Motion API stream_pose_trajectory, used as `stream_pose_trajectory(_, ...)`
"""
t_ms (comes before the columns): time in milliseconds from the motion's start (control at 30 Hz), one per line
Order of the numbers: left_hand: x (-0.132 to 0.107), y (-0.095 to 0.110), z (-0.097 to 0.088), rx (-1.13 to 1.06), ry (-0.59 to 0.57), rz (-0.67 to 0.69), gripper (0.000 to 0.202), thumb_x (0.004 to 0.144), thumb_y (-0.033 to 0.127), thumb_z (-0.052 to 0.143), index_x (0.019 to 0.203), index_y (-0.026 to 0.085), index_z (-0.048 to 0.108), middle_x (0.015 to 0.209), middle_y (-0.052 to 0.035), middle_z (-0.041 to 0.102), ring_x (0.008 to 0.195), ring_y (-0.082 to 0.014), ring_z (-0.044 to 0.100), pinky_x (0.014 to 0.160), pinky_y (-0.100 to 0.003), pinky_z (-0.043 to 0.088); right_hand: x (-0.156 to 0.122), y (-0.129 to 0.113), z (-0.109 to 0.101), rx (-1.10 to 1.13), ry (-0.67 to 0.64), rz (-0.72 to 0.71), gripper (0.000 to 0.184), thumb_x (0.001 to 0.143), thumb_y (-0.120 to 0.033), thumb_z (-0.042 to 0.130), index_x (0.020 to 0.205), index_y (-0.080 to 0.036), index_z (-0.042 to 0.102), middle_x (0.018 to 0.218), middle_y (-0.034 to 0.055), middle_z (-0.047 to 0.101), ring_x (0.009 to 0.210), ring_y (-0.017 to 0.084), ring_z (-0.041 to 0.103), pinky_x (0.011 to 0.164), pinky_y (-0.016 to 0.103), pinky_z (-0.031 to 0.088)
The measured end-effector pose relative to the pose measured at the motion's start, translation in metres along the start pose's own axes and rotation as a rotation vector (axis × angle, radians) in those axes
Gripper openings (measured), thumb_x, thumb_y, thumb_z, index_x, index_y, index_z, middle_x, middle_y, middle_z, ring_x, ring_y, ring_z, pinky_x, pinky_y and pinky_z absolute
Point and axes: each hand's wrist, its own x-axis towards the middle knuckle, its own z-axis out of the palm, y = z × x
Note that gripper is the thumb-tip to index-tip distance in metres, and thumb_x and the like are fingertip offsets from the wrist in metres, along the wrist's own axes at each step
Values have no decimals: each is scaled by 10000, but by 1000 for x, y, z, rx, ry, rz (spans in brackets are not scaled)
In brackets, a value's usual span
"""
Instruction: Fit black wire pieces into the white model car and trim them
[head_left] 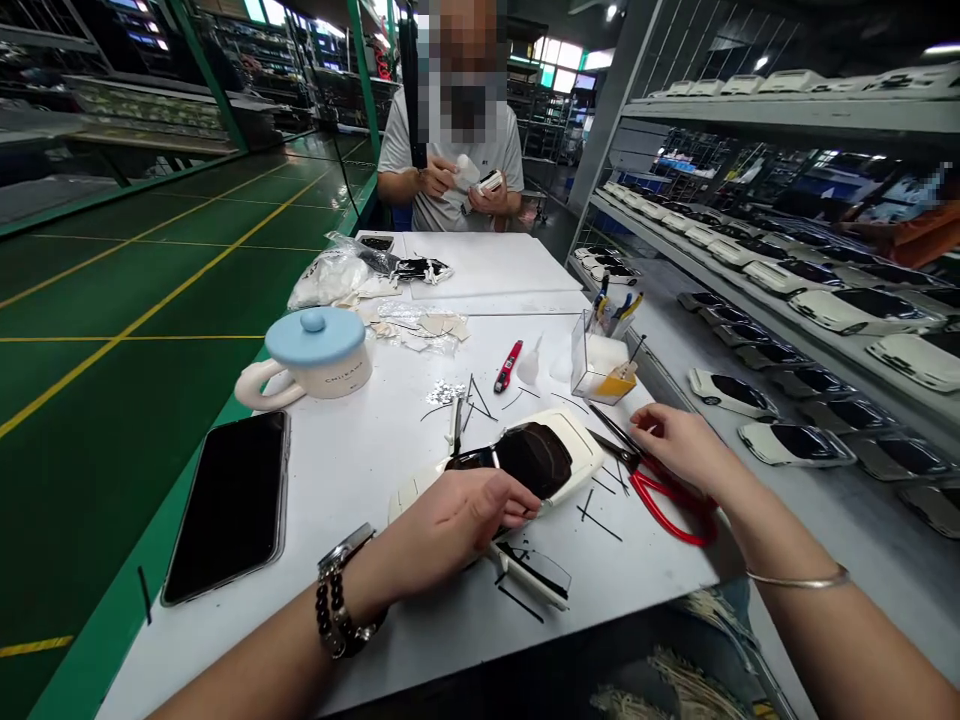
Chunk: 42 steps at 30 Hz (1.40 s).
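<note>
Left hand (450, 530) grips a white model car (581, 440); near end hidden (beneath the hand).

Gap between phone (225, 508) and car shell (525, 460) — scissors (675, 533) beyond

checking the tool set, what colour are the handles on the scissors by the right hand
The handles are glossy red, best seen in the head view.
</note>
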Motion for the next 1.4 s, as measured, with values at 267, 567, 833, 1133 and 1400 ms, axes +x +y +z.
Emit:
stream_pose_trajectory(267,-1,-2,2,-39,-20,-29,683,848,718,333,1029,142,651,1108,-131,658,960,-234,639,913,-337,501,16,-6,14,-105,-114,-70,211,848,-329,545,750,-179,656,866,78,653,797,216,594,655,297,379)
stream_pose_trajectory(567,4,-3,0,-53,-22,-30,661,863,685,354,487,157,479,1071,-129,671,1028,-242,619,917,-302,506,-18,-7,37,-225,65,81,220,951,-314,389,894,-166,542,918,81,628,767,211,584,552,291,264)
stream_pose_trajectory(833,3,-2,-2,-18,-35,-88,725,831,746,306,465,143,476,1171,-139,617,1072,-269,593,950,-309,490,-27,4,28,-297,141,55,232,948,-322,436,925,-173,612,1045,98,584,811,225,594,574,314,282)
stream_pose_trajectory(1133,0,-1,-10,28,-6,-145,724,815,771,290,466,156,445,1170,-124,627,1070,-282,588,962,-349,484,-106,-20,38,570,808,48,137,818,-308,647,815,-193,575,610,-16,579,485,111,535,475,228,410)
stream_pose_trajectory(1400,-2,16,-1,160,90,-209,739,824,762,269,449,159,478,1123,-106,658,1084,-276,587,930,-325,504,-143,-89,82,1597,272,171,271,821,-316,656,716,-195,437,597,-18,581,430,86,496,406,195,400)
